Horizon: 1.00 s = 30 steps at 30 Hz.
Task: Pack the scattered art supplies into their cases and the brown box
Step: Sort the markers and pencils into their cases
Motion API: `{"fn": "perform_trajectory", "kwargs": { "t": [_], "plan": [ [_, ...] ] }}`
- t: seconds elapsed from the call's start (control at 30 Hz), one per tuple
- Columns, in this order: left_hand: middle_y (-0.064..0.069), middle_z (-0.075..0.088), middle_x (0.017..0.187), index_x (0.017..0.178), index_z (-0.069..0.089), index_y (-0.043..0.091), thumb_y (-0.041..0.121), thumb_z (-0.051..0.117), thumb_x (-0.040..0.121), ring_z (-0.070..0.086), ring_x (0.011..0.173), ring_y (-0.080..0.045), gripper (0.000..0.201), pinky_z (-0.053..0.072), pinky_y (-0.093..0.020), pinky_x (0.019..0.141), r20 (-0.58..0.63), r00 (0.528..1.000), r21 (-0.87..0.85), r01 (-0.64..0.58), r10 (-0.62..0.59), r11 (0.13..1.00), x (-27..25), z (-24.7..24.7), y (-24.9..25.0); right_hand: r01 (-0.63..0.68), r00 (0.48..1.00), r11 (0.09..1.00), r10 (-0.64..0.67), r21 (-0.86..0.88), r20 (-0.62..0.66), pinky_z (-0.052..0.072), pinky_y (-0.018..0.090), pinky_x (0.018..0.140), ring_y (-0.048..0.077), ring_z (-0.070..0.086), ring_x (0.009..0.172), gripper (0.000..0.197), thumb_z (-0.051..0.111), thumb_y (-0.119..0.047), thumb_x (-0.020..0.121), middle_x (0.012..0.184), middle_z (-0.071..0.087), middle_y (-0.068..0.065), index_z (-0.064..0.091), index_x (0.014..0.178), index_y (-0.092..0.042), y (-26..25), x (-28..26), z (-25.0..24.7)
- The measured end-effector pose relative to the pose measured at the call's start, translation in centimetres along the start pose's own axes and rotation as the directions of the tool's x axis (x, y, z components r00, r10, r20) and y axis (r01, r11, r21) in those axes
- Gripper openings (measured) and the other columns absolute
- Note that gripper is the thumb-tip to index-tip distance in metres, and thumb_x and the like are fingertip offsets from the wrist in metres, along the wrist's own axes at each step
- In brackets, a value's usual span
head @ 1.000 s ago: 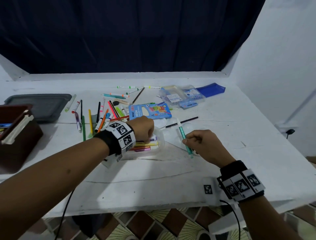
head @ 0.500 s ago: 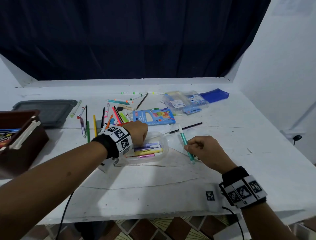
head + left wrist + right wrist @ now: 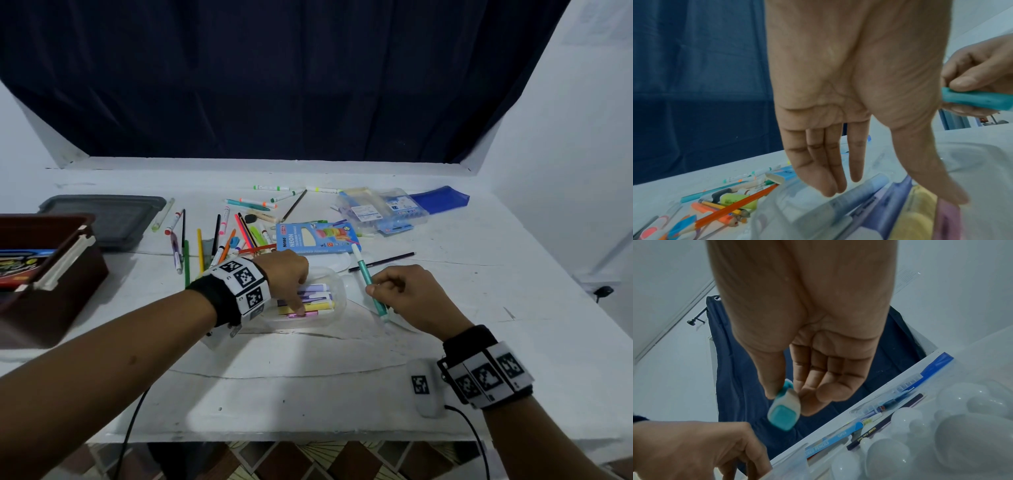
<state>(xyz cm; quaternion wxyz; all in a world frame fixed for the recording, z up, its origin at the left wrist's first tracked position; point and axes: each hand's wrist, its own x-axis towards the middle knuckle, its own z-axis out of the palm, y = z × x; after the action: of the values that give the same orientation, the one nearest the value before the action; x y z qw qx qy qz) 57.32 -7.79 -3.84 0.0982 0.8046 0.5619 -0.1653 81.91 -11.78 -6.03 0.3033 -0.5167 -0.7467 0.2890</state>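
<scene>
Teal and white, the long marker pen [image 3: 369,286] is pinched in the right hand [image 3: 409,294], thumb on one side and curled fingers on the other, and it sits a little more upright than it did a second ago, with its white tip near the blue pencil box [image 3: 317,238]. The left hand [image 3: 286,275] has moved down into the clear plastic case [image 3: 337,298]; before, it was bunched over the rim, and now its fingers are straight and its thumb touches the pink marker [image 3: 303,314] in there. I can count five fat markers [image 3: 906,209] side by side in the case: pale blue, two purple, yellow and pink. Both hands are over the white table [image 3: 308,377]. One brown box [image 3: 51,274] sits at the left edge, with one grey lid [image 3: 109,214] behind it. One clear case of supplies [image 3: 383,209] and one blue pouch [image 3: 440,200] lie at the far right. Loose pens and pencils [image 3: 219,240] lie in a heap, too many to count.
</scene>
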Motion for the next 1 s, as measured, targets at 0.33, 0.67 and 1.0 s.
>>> {"fn": "perform_trajectory", "kwargs": {
  "t": [0.33, 0.67, 1.0],
  "plan": [
    [-0.005, 0.061, 0.098, 0.109, 0.067, 0.010, 0.042, 0.080, 0.075, 0.059, 0.090, -0.024, 0.049, 0.049, -0.030, 0.069, -0.002, 1.000, 0.061, -0.016, 0.016, 0.998, -0.8, -0.1, 0.3, -0.001, 0.999, 1.000, 0.001, 0.003, 0.041, 0.042, 0.011, 0.057, -0.002, 0.057, 0.056, 0.012, 0.073, -0.023, 0.087, 0.052, 0.059, -0.019, 0.074, 0.090, -0.012, -1.2, 0.2, 1.3],
    [-0.006, 0.062, 0.115, 0.120, 0.064, 0.015, 0.039, 0.081, 0.076, 0.055, 0.104, -0.023, 0.052, 0.041, -0.025, 0.074, 0.009, 0.996, 0.046, -0.089, 0.089, 0.995, -0.4, -0.2, 0.4, -0.033, 0.999, 0.999, 0.033, -0.006, 0.034, 0.041, 0.008, 0.056, -0.005, 0.057, 0.055, 0.010, 0.072, -0.023, 0.087, 0.055, 0.059, -0.013, 0.073, 0.091, -0.015, -1.6, -1.0, 0.9],
    [-0.009, 0.060, 0.117, 0.122, 0.061, 0.013, 0.039, 0.081, 0.074, 0.059, 0.101, -0.025, 0.059, 0.054, -0.036, 0.089, 0.098, 0.995, 0.170, -0.039, 0.023, 0.985, -0.9, -0.1, 0.0, -0.057, 0.998, 0.998, 0.057, -0.004, 0.018, 0.039, 0.008, 0.056, -0.003, 0.055, 0.052, 0.008, 0.072, -0.023, 0.087, 0.049, 0.057, -0.019, 0.073, 0.088, -0.015, -1.6, -1.2, 0.6]
  ]
}}
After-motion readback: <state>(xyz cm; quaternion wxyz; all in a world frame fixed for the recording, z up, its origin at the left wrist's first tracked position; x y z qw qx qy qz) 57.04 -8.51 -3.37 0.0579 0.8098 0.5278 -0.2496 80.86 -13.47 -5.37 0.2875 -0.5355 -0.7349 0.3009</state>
